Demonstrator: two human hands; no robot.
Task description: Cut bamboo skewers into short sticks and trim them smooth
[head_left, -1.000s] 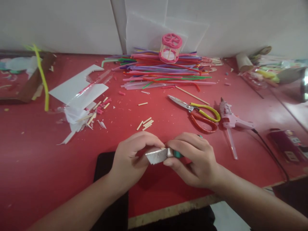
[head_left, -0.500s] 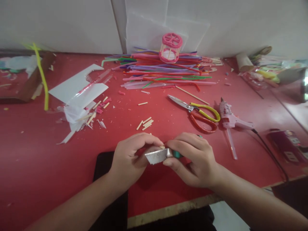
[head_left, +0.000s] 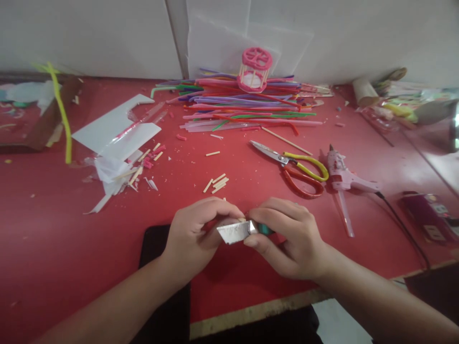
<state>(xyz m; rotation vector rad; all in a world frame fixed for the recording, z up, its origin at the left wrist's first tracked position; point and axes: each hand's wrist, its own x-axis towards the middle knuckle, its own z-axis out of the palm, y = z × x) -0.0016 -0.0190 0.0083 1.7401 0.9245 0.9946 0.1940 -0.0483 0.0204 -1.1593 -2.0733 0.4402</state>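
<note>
My right hand (head_left: pixel 289 236) is closed around the green handle of a utility knife (head_left: pixel 233 232), whose wide metal blade points left. My left hand (head_left: pixel 201 234) pinches a small wooden stick (head_left: pixel 242 220) at the fingertips, just behind the blade; most of the stick is hidden by the fingers and knife. Beyond the hands, several short cut stick pieces (head_left: pixel 220 183) lie on the red table, with one more piece (head_left: pixel 213 154) farther off. A dark flat object (head_left: pixel 154 243) lies partly under my left wrist.
Scissors (head_left: pixel 287 162) with yellow and red handles lie at right, beside a pink glue gun (head_left: pixel 340 174) with a cord. Farther back, a pink round-framed model (head_left: pixel 255 71) stands on coloured pipe cleaners (head_left: pixel 247 102). White board (head_left: pixel 118 126) and scraps (head_left: pixel 107 177) lie at left.
The knife and both hands stay almost in place; the blade shifts and tilts very slightly. Nothing is let go or picked up.
</note>
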